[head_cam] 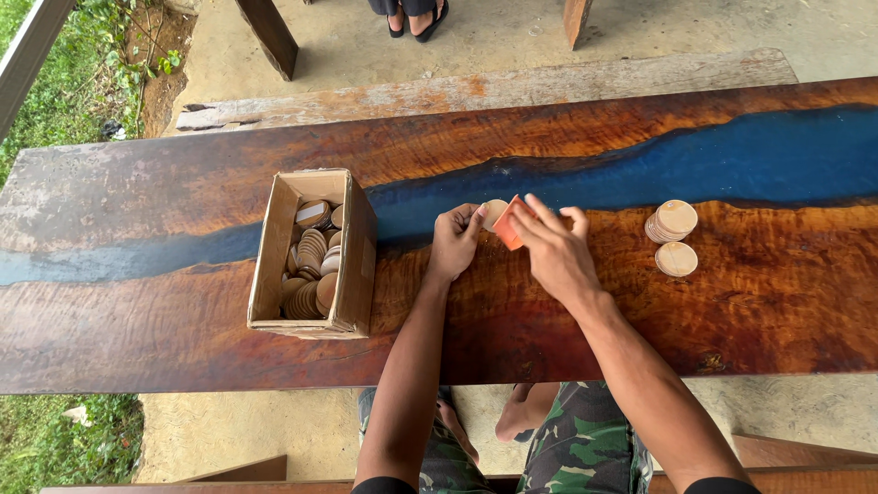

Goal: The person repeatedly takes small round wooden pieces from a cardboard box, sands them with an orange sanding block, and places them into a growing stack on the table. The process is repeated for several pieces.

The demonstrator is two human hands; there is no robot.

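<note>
My left hand (pixel 455 241) pinches a small round wooden disc (pixel 494 212) by its edge, just above the wooden table (pixel 165 302). My right hand (pixel 553 249) presses a folded orange piece of sandpaper (pixel 508 227) against that disc. Both hands meet near the table's middle, at the edge of the blue resin strip (pixel 732 160). To my left stands an open cardboard box (pixel 358 265) filled with several similar wooden discs (pixel 309 265). Right of my hands lie a leaning stack of discs (pixel 672 221) and a shorter pile (pixel 677 259).
A rough plank bench (pixel 494 87) runs behind the table on a concrete floor. Another person's feet in sandals (pixel 416 14) show at the top. Grass (pixel 55 448) borders the left side. My camouflage-trousered knees (pixel 585 448) sit under the near edge.
</note>
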